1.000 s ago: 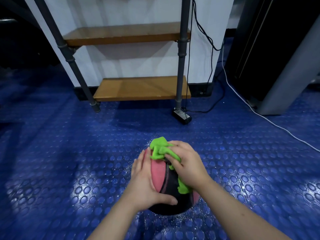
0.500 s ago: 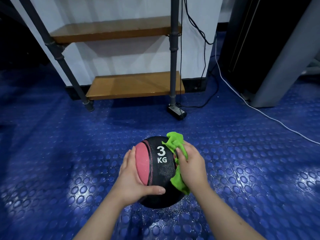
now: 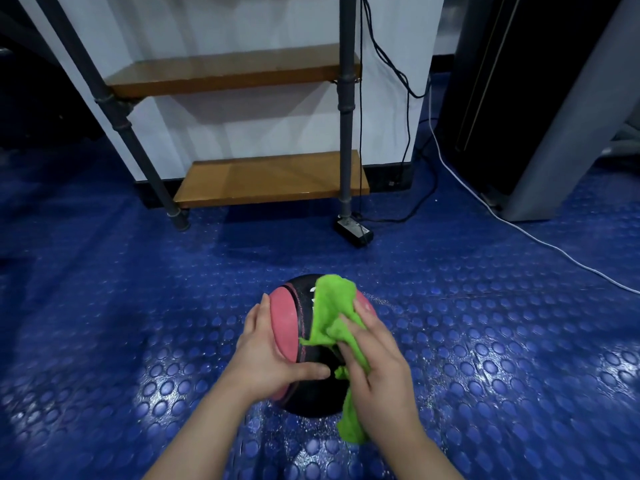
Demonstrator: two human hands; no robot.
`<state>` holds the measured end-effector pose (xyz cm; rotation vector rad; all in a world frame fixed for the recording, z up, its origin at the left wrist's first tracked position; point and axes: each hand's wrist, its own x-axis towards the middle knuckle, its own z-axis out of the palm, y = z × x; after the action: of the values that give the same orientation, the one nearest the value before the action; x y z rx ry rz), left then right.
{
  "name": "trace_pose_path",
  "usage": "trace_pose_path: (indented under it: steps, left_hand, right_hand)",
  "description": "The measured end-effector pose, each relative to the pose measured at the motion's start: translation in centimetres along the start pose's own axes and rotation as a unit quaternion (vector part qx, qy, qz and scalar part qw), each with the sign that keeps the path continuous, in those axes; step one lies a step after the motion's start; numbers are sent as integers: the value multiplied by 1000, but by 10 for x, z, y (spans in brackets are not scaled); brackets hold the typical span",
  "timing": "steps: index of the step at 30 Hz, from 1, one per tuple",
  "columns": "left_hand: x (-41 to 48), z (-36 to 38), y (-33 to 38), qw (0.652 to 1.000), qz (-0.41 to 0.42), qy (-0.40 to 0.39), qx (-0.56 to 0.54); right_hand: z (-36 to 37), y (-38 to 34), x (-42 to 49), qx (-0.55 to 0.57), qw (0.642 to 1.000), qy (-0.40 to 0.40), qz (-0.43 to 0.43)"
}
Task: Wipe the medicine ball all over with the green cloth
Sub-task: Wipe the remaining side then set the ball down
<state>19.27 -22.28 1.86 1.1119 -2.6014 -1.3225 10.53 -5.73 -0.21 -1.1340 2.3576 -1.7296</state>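
The left hand (image 3: pixel 266 358) lies flat on the round black-and-pink medicine ball (image 3: pixel 287 327), likely steadying it on the blue studded floor (image 3: pixel 485 341), while the right hand (image 3: pixel 384 372) grips the crumpled green cloth (image 3: pixel 332 303) against its top.

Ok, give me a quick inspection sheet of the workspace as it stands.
Surface: blue studded floor, glossy, with fine specks around the ball.
Job's things: pink and black ball on the floor; green cloth draped over its top and right side, with its tail hanging under the right hand.
Clutter: small black box on the floor by the shelf post.
Hands: left hand rests flat on the ball's left side, thumb across the front; right hand grips the cloth against the ball.
Cables: black cables run down the wall to the box; white cable trails across the floor on the right.
Surroundings: two-board wooden shelf on pipe posts, white wall, dark cabinet.
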Motion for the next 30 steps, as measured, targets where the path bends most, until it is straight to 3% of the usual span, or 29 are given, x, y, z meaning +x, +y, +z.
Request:
trace_pose_path:
  steps: [4,9,15,19,22,24,27,30]
  left_hand:
    - [1,0,-1,1000,2,-8,-7]
    - [-1,-2,-8,1000,10,-20,-7]
    - [-2,-2,-10,1000,10,-23,-14]
    - [-2,-3,-7,1000,9,-19,-19]
    - [-3,0,-7,1000,4,-18,-20]
    - [-6,4,-9,1000,6,-9,-18]
    - [-10,11,-11,1000,11,6,-2]
    - [-12,17,-21,999,29,13,-11]
  right_hand:
    - [18,15,8,-47,992,-89,-74]
    - [5,33,0,-64,980,-112,-154]
    - [-17,51,-16,-63,978,-127,-154]
    - [-38,70,-30,-58,990,-110,-60]
    - [-46,63,-25,-27,997,-49,61]
    - [-43,46,-12,-14,997,-5,77]
    - [-20,9,15,-35,999,-5,21]
    - [10,-2,22,-101,985,-97,-102]
